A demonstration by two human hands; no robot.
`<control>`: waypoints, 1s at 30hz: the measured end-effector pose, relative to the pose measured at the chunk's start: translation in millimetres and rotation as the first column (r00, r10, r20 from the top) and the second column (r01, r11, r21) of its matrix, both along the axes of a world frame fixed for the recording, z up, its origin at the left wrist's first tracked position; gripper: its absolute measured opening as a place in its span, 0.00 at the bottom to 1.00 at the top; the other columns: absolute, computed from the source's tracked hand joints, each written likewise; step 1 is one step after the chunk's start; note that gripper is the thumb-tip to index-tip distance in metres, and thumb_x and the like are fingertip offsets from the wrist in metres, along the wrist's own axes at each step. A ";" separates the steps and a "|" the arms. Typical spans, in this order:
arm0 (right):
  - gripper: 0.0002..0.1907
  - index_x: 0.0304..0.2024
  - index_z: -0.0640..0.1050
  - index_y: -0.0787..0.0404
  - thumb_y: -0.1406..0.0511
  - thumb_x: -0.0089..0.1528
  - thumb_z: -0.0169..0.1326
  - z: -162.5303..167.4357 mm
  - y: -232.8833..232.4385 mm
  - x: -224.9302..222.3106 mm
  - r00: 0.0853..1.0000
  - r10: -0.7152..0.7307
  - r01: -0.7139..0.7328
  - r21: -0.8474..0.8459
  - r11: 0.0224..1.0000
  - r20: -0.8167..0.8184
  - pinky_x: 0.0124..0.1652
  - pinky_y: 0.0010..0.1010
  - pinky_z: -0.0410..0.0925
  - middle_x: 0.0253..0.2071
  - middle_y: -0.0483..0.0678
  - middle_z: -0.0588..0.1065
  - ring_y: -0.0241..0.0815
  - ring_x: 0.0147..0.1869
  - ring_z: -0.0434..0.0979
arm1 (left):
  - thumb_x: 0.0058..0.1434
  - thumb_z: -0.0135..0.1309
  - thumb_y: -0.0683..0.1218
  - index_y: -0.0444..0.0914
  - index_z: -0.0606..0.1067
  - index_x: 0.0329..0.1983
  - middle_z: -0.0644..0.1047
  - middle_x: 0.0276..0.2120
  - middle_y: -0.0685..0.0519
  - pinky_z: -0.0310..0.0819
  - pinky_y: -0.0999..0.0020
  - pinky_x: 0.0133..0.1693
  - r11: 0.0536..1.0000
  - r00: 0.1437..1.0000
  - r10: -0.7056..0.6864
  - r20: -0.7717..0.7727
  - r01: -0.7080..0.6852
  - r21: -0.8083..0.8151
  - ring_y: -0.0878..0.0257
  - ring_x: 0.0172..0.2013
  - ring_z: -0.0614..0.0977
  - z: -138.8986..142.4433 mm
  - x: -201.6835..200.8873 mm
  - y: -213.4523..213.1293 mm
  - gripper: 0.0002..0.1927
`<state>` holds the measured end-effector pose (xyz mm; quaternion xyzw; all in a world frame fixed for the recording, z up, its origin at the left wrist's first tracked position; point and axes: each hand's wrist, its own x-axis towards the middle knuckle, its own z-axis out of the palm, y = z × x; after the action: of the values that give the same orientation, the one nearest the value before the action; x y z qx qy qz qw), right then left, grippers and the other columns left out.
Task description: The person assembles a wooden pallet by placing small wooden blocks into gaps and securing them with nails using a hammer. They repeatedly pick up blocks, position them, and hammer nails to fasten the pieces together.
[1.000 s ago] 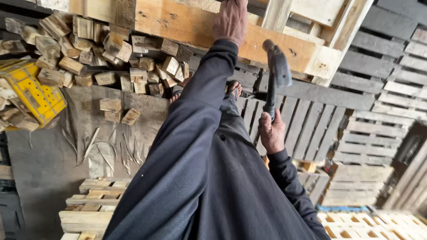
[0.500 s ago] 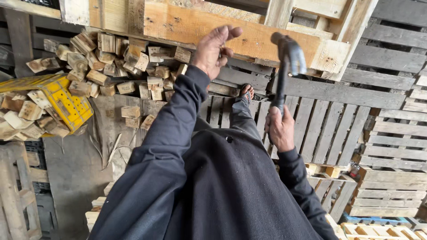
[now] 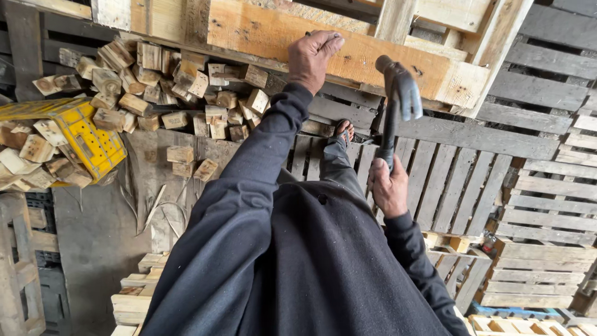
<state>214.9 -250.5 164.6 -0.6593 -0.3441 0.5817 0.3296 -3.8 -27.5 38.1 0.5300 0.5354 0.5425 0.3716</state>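
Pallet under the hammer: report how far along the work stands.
Done: the pallet is propped up, its boards in place. In hand: the left hand pinches what looks like a nail against the top board, and the right hand holds the hammer raised, head off the wood. Left: that nail is not yet driven.

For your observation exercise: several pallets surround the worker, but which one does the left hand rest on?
The fresh, orange-toned pallet at the top, under the left hand; the other pallets are weathered grey.
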 end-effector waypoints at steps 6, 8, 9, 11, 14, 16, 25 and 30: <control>0.20 0.44 0.71 0.63 0.51 0.71 0.51 11.8 8.1 -3.5 0.983 0.107 -0.095 -0.084 0.992 0.150 0.22 0.21 0.62 0.25 0.39 0.67 0.28 0.23 0.65 | 0.60 0.65 0.47 0.40 0.84 0.40 0.86 0.34 0.53 0.86 0.70 0.37 0.994 0.990 -0.016 -0.137 0.030 0.103 0.65 0.35 0.87 -6.6 0.6 -5.6 0.08; 0.21 0.45 0.71 0.63 0.51 0.70 0.50 29.8 6.6 -7.3 0.985 0.089 -0.086 -0.024 0.996 0.147 0.23 0.21 0.63 0.25 0.39 0.69 0.28 0.24 0.67 | 0.59 0.65 0.47 0.41 0.84 0.40 0.85 0.34 0.53 0.85 0.70 0.37 0.998 0.981 -0.049 -0.185 0.056 0.031 0.65 0.34 0.86 -4.1 -2.1 -8.2 0.08; 0.21 0.46 0.71 0.63 0.51 0.70 0.50 37.5 8.1 -11.0 0.990 0.078 -0.083 0.039 0.996 0.114 0.23 0.21 0.64 0.25 0.39 0.69 0.28 0.24 0.67 | 0.59 0.65 0.47 0.42 0.85 0.39 0.85 0.34 0.54 0.85 0.70 0.37 0.999 0.988 -0.052 -0.146 0.050 -0.019 0.65 0.34 0.86 -2.2 -3.9 -8.6 0.07; 0.22 0.48 0.70 0.64 0.51 0.70 0.51 47.6 15.5 -20.5 0.995 0.098 -0.098 0.178 0.979 0.009 0.26 0.21 0.65 0.28 0.39 0.70 0.28 0.26 0.68 | 0.59 0.65 0.47 0.42 0.85 0.40 0.85 0.34 0.54 0.85 0.70 0.38 0.999 0.987 -0.044 -0.157 0.040 -0.028 0.64 0.35 0.86 2.0 -6.2 -8.6 0.07; 0.22 0.50 0.70 0.65 0.52 0.71 0.50 49.4 37.0 -32.6 0.986 0.159 -0.168 0.235 0.957 0.059 0.28 0.22 0.66 0.29 0.41 0.70 0.29 0.29 0.69 | 0.61 0.65 0.48 0.42 0.84 0.41 0.84 0.36 0.55 0.84 0.69 0.39 0.998 0.974 -0.042 -0.224 0.051 0.034 0.64 0.36 0.85 6.5 -6.4 -7.9 0.08; 0.20 0.46 0.72 0.64 0.53 0.70 0.48 48.2 52.9 -34.5 0.908 0.214 -0.237 0.019 0.971 0.360 0.24 0.22 0.65 0.24 0.43 0.70 0.30 0.24 0.69 | 0.61 0.64 0.49 0.43 0.84 0.41 0.85 0.36 0.56 0.84 0.70 0.38 0.999 0.976 -0.049 -0.212 0.048 -0.009 0.66 0.35 0.85 7.1 -6.3 -6.9 0.08; 0.16 0.51 0.72 0.62 0.55 0.75 0.50 97.5 63.4 -24.6 0.981 0.161 -0.068 0.584 0.809 -0.110 0.22 0.24 0.66 0.29 0.45 0.73 0.32 0.23 0.72 | 0.75 0.49 0.44 0.38 0.75 0.30 0.74 0.33 0.49 0.80 0.72 0.30 0.984 0.898 0.170 -0.406 -0.130 0.125 0.66 0.31 0.76 4.8 -65.9 48.5 0.15; 0.08 0.50 0.73 0.62 0.64 0.74 0.46 88.4 103.3 -25.3 0.593 0.400 -0.794 0.424 0.436 0.699 0.22 0.29 0.63 0.33 0.50 0.72 0.37 0.27 0.70 | 0.76 0.40 0.62 0.42 0.75 0.18 0.75 0.21 0.51 0.71 0.62 0.21 0.985 0.273 -0.127 -0.954 -0.076 -0.153 0.60 0.24 0.77 13.0 -84.1 82.9 0.33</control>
<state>189.6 -147.2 253.0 -0.4294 -0.8283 0.2899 0.2134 -87.9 55.4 51.1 0.7248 0.6859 0.0599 0.0253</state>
